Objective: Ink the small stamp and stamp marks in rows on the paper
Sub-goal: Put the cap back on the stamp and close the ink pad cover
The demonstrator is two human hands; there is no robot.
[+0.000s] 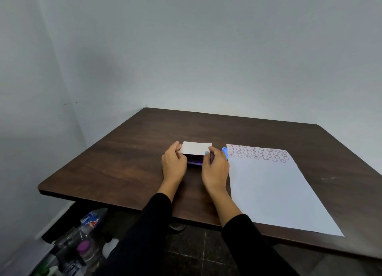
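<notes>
On the dark wooden table (128, 151) sits a purple ink pad case (195, 161) with its white lid (195, 148) tilted up a little at the front. My left hand (174, 164) holds the lid's left end and my right hand (215, 168) holds its right end. A small blue stamp (225, 153) lies on the table just right of my right hand, beside the paper's top left corner. The white paper (275, 189) lies to the right, with three rows of red smiley marks (258, 153) across its top.
Below the table's near left edge, several plastic bottles (82, 244) stand on the floor. The table's front edge runs close to my sleeves. A bare wall stands behind the table.
</notes>
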